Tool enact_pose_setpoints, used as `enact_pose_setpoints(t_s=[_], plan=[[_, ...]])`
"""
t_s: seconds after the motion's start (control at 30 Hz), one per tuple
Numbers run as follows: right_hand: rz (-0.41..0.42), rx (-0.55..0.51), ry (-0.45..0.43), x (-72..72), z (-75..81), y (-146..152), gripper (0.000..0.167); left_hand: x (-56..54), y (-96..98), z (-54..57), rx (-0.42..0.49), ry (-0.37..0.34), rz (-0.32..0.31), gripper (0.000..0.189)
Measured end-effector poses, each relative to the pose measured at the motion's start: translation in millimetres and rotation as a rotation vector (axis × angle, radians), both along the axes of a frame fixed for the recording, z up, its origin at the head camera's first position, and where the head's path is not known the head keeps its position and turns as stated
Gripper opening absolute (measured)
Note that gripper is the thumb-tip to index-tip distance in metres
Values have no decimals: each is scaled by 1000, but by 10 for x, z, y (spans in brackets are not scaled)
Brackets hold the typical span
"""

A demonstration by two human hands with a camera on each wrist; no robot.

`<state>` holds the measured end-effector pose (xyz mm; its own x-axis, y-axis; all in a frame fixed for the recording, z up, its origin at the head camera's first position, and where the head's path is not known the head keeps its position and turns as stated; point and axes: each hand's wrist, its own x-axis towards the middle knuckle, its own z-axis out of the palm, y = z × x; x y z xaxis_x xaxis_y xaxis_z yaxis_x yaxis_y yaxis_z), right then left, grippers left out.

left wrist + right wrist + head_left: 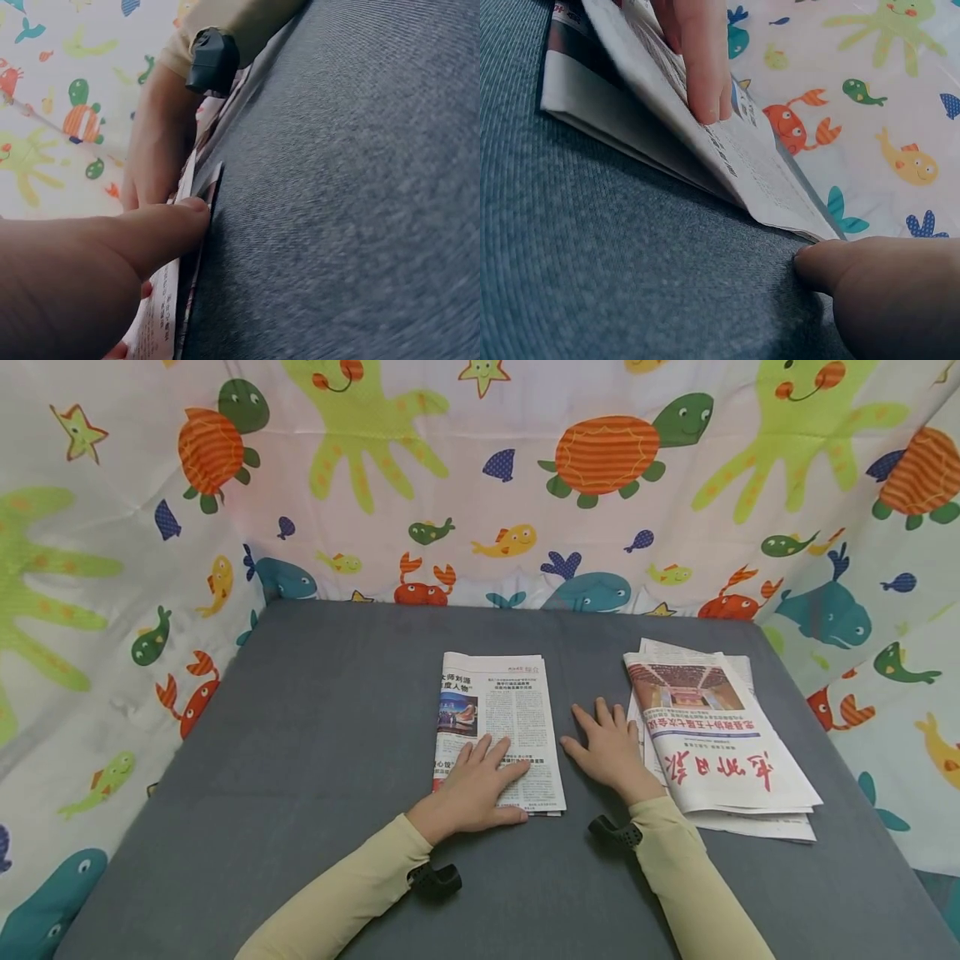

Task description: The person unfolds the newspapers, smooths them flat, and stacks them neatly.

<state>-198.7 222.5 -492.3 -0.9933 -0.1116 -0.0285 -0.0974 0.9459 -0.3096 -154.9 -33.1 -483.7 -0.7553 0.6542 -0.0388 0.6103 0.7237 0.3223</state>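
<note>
Your left hand lies on the folded paper, its fingers apart and spread across the lower part of the sheet rather than clamped on it; the thumb sits by the near edge. The paper is on the grey table, just in front of you, its long side running away from you — a small blue photo shows at its left edge. From the right wrist, you can see its layers parted along one side, with a dark gap between them.

Your right hand holds nothing, its fingers apart, between the paper and the pile of newspapers on your right. Its thumb tip is just beside the paper's right edge — you cannot tell whether they touch. The pile lies askew, with a photo and upside-down red lettering on its top sheet.

You have a black device at your left wrist and pale sleeves on both arms. Behind the table hangs a cloth printed with sea animals.
</note>
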Motion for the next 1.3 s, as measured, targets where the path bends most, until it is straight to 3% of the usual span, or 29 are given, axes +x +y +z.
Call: enact_pose_setpoints(t_s=[0.2, 0.4, 0.57, 0.7, 0.83, 0.93, 1.07, 1.17, 1.3], plan=[[4, 3, 8, 14, 15, -5, 67, -34, -29, 56, 7, -49, -38, 60], [10, 3, 11, 15, 22, -1, 66, -64, -40, 145, 76, -119, -53, 46], [15, 3, 10, 11, 20, 4, 66, -64, -18, 153, 169, -110, -30, 54], [16, 7, 13, 6, 19, 0, 66, -65, -6, 168, 289, -43, -38, 72], [16, 4, 9, -3, 14, 4, 67, -55, -12, 219, 446, 25, -18, 66], [21, -4, -2, -10, 5, 9, 68, -34, -71, 255, 604, 135, 66, 55], [23, -13, -6, -26, -8, 10, 68, 11, -227, 273, 784, 358, 221, 53], [20, -14, -2, -33, -16, 10, 68, 52, -394, 251, 833, 487, 296, 60], [12, -12, -2, -19, -13, 13, 69, 101, -656, 208, 785, 567, 358, 75]])
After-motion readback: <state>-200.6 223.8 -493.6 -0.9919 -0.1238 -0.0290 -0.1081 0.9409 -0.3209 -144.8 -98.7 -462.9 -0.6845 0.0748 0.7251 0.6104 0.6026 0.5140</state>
